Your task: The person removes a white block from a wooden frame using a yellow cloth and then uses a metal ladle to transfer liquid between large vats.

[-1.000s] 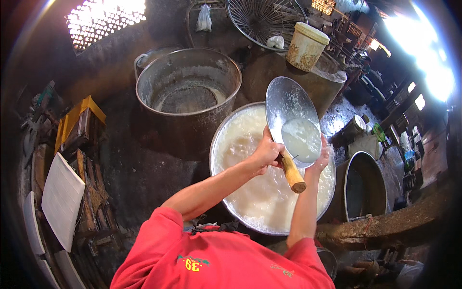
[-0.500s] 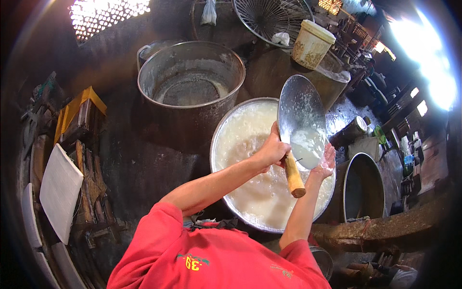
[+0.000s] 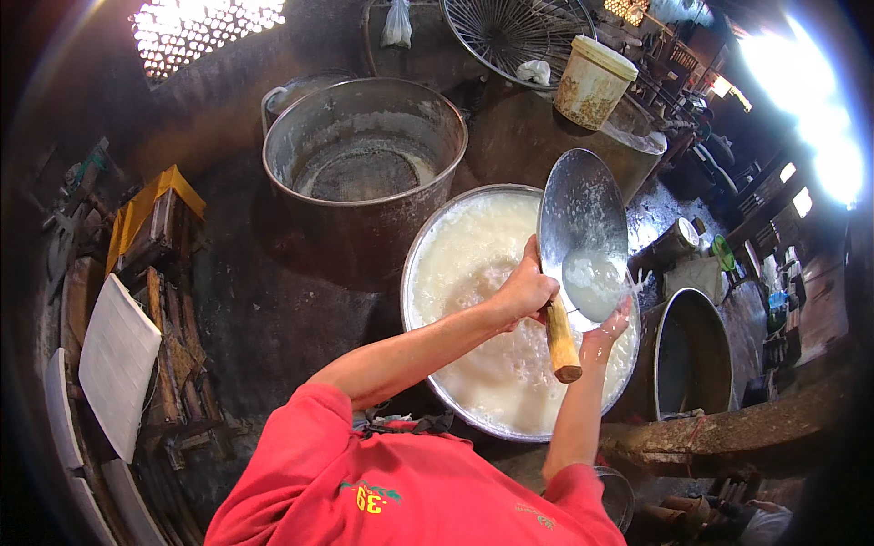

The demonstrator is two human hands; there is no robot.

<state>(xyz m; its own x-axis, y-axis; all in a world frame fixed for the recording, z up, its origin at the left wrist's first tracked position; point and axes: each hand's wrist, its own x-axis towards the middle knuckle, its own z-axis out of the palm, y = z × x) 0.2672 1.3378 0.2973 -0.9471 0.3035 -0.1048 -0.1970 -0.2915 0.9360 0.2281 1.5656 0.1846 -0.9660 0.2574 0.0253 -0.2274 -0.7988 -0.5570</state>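
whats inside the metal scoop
A small pool of milky liquid sits low in the scoop, near the right hand. The left hand covers the handle joint.

A silver-grey ladle (image 3: 583, 232) with tan wooden handle (image 3: 562, 338) hangs over milky white liquid (image 3: 492, 300).

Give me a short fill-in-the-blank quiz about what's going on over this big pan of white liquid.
1. The left hand grips the ladle's ____ handle.
2. The large metal ladle holds a little ____ liquid.
3. The right hand supports the ladle from ____.
4. The tall metal pot beyond the wide pan looks nearly ____.

Missing words: wooden; white; below; empty
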